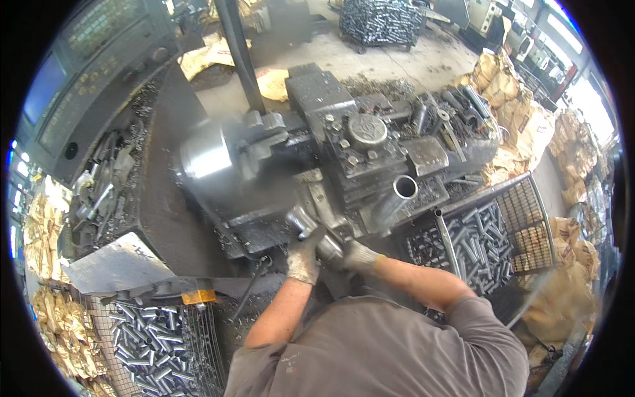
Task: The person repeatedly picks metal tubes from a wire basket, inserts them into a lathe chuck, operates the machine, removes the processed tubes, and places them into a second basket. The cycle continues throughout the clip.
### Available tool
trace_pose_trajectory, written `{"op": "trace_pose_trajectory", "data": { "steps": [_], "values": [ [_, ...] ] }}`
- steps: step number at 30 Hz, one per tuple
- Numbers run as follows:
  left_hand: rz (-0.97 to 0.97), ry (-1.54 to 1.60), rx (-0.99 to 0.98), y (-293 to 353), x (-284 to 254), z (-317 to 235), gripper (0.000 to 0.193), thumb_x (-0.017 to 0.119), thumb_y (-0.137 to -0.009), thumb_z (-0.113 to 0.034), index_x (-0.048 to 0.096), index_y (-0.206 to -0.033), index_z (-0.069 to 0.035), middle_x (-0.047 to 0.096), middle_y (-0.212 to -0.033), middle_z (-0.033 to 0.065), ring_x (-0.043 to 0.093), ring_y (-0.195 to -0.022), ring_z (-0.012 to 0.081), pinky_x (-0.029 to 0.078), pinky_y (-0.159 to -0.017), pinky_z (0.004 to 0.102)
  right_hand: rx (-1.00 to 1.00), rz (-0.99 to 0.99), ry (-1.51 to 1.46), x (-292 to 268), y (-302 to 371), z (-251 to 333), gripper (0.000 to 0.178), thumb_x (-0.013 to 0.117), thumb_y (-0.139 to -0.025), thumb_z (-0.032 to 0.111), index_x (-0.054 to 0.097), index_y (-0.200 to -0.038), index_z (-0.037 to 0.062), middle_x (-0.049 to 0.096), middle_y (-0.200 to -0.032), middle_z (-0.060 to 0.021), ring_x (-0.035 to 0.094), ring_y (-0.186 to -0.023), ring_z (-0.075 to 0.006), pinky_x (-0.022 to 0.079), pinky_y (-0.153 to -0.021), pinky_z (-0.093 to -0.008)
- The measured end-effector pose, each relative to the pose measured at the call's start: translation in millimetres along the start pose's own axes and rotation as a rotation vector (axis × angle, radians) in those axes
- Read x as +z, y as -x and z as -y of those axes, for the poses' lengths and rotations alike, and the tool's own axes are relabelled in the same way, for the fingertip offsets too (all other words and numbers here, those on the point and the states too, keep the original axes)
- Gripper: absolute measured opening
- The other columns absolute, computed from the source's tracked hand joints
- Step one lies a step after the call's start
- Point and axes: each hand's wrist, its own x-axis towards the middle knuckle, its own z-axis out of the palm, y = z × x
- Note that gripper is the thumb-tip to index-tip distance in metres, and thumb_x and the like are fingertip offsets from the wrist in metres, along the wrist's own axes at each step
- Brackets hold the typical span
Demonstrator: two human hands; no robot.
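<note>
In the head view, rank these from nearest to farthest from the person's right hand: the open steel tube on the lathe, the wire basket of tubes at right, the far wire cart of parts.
From the right hand:
1. Steel tube, just above the hand on the lathe.
2. Wire basket, to the right.
3. Wire cart, far at the top, across the floor.

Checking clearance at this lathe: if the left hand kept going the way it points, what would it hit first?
The left hand points up and away; probably the grey handle it already touches, then the carriage. Depth is unclear.

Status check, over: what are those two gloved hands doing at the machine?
Left hand and right hand both gripping the lathe's handwheel. Chuck blurred. Nothing blocking hands.
</note>
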Motion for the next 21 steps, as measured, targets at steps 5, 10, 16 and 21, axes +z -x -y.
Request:
{"op": "trace_pose_trajectory", "data": {
  "steps": [5, 10, 16, 21],
  "values": [
    [0.026, 0.39, -0.123, -9, -46, 18, 0.031, 0.06, -0.106, -0.025, 0.067, -0.127, -0.002, 0.073, -0.119, 0.0139, 0.071, -0.114, 0.0306, 0.057, -0.103, 0.0469, 0.002, 0.095, 0.198, -81, 65, -4, 0.06, 0.089, -0.076, 0.035, 0.074, -0.121, -0.0024, 0.079, -0.093, -0.0155, 0.075, -0.083, -0.0234, 0.06, -0.074, -0.0403],
    [0.196, 0.61, -0.237, -1, -64, 8, 0.056, 0.043, -0.112, -0.048, 0.066, -0.127, 0.0, 0.075, -0.119, 0.0206, 0.075, -0.107, 0.0387, 0.062, -0.092, 0.0538, 0.706, -0.084, 0.277, -206, 259, -134, 0.057, 0.093, -0.07, 0.026, 0.074, -0.117, 0.0008, 0.078, -0.088, -0.0089, 0.073, -0.072, -0.0151, 0.061, -0.07, -0.032],
    [0.247, 0.514, -0.28, -4, -57, -8, 0.075, 0.035, -0.11, -0.068, 0.069, -0.128, -0.004, 0.078, -0.109, 0.0205, 0.078, -0.088, 0.0403, 0.064, -0.079, 0.0546, 0.938, -0.716, 0.737, -231, 294, -306, 0.045, 0.069, -0.096, 0.042, 0.073, -0.11, -0.0001, 0.077, -0.105, -0.0267, 0.074, -0.102, -0.0472, 0.059, -0.093, -0.0533],
    [0.287, 0.443, -0.198, 2, -62, -12, 0.068, 0.044, -0.109, -0.068, 0.066, -0.133, -0.008, 0.078, -0.112, 0.0168, 0.078, -0.094, 0.0355, 0.065, -0.08, 0.0516, -0.217, -0.727, 0.181, -157, 108, 22, 0.055, 0.088, -0.084, 0.026, 0.07, -0.131, 0.0037, 0.079, -0.115, -0.0167, 0.079, -0.092, -0.0253, 0.062, -0.081, -0.0377]
  ]
}}
